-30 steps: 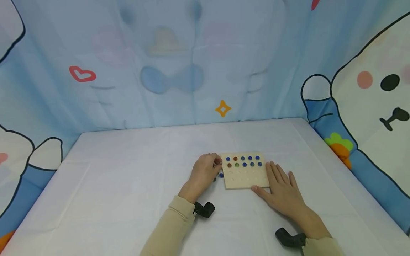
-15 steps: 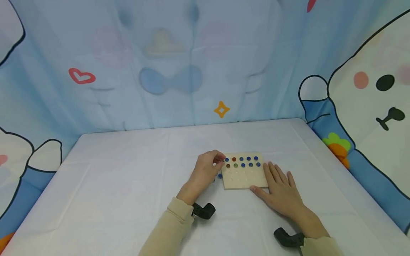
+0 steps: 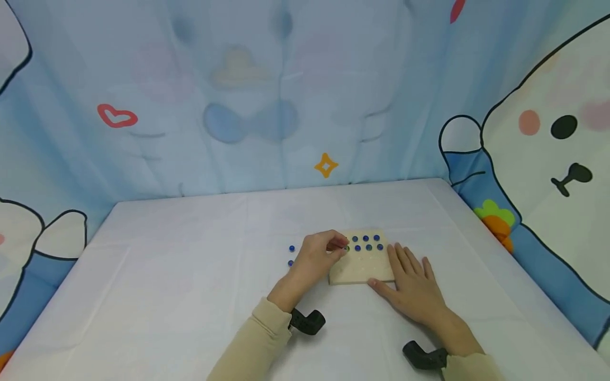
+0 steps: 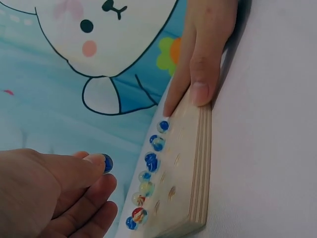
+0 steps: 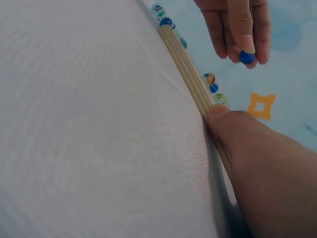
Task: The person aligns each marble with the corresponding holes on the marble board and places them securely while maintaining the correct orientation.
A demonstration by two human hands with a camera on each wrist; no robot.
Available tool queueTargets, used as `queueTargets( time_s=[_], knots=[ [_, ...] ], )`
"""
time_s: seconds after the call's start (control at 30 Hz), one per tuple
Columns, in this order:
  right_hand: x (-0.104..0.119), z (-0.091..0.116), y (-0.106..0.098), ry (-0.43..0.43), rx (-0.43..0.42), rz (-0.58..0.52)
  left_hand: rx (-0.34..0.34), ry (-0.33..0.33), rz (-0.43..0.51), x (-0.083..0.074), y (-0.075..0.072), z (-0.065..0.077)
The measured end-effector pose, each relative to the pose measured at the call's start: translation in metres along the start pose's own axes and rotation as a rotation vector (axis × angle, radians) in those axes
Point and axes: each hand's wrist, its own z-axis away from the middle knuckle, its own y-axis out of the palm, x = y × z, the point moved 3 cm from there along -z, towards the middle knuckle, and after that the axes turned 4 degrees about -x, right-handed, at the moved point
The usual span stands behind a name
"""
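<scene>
A pale wooden board (image 3: 359,271) with rows of shallow holes lies on the table. Several glass marbles (image 3: 365,238), mostly blue, sit in its two far rows. Between thumb and fingertips my left hand (image 3: 312,262) pinches a blue marble (image 4: 108,163), held in the air above the board's left part; the hand hides some marbles behind it. My right hand (image 3: 419,291) rests with straight fingers along the board's right side, and its thumb (image 5: 220,110) touches the near edge.
Two loose blue marbles, one farther back (image 3: 292,248) and one nearer (image 3: 290,263), lie on the white tablecloth (image 3: 190,286) left of my left hand. A blue cartoon curtain (image 3: 190,148) hangs behind the table. Black wrist mounts stick out from both wrists.
My left hand has moved right, from beside the board's left edge to over its left part, with the marble. My right hand stays at the board. The head view has shifted slightly.
</scene>
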Motion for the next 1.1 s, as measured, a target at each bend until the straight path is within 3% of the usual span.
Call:
queueTargets(
  time_s=[0.33,0.63,0.9,1.1],
  knots=[
    [-0.001,0.001,0.001,-0.010,-0.016,0.002,0.053,0.032,-0.035,-0.013,0.035,-0.010],
    [-0.002,0.003,0.002,-0.024,-0.033,-0.005,0.062,0.027,-0.073,-0.022,0.058,-0.018],
    [-0.004,0.003,0.002,-0.022,-0.038,0.002,0.068,0.038,-0.099,-0.027,0.073,-0.025],
    [-0.003,0.005,-0.001,-0.013,-0.039,0.001,0.056,0.105,-0.153,-0.028,0.079,-0.027]
  ],
)
